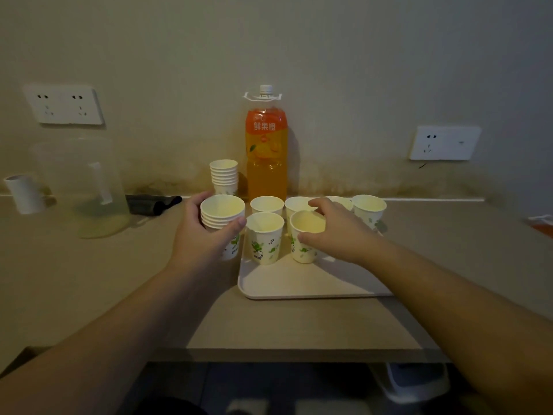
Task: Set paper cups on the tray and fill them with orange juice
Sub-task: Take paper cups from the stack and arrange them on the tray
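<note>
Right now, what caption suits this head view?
Left hand holds stacked cups; right hand sets a cup on the tray.

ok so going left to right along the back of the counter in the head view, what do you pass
cardboard tube → clear plastic jug → dark folded cloth → spare stack of paper cups → orange juice bottle

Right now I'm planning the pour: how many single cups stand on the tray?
6: a back row of four, the third mostly hidden by the right hand, and two in front, the right one in that hand's grip.
</note>
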A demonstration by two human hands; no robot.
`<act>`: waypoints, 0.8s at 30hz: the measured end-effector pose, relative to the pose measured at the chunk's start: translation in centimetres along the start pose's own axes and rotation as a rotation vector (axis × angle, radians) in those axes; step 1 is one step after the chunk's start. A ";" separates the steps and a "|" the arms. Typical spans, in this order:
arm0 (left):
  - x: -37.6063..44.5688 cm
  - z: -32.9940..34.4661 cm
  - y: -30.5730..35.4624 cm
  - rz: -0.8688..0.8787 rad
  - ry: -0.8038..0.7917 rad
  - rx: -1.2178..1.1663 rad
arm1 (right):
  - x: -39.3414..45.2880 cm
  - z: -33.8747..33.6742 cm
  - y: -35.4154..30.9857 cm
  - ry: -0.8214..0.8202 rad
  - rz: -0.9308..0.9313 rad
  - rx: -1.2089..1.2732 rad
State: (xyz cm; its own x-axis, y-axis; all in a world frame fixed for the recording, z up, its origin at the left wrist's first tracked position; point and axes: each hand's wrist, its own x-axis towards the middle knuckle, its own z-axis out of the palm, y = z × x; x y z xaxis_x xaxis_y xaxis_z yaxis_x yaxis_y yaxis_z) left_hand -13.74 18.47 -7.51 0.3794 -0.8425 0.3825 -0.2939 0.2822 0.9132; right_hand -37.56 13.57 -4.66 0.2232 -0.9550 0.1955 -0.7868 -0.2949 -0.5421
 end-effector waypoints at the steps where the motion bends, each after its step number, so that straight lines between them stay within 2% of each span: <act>1: -0.1 0.1 -0.1 -0.010 -0.006 -0.013 | 0.0 0.2 0.0 -0.004 0.003 0.011; 8: -0.1 -0.1 -0.7 -0.077 -0.063 -0.064 | 0.1 0.7 0.0 0.007 0.031 0.079; 12: 0.0 0.1 -2.1 -0.229 -0.085 -0.214 | 0.1 0.9 -0.1 0.006 0.036 0.080; 15: 0.3 -0.5 -2.5 -0.232 -0.108 -0.133 | 0.0 1.0 0.0 -0.006 0.029 0.065; 19: 0.6 -1.0 -2.8 -0.145 -0.139 0.073 | 0.0 1.2 0.2 -0.016 0.037 0.061; 24: 0.7 -2.1 -2.2 -0.158 -0.062 0.071 | -0.2 0.2 -0.4 -0.039 0.055 0.045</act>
State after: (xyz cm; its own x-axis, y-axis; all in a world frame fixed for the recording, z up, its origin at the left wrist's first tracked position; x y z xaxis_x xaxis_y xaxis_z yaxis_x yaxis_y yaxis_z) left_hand -11.02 18.23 -9.01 0.3721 -0.9009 0.2234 -0.2967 0.1126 0.9483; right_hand -37.18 13.87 -4.67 0.2029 -0.9702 0.1327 -0.7719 -0.2418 -0.5879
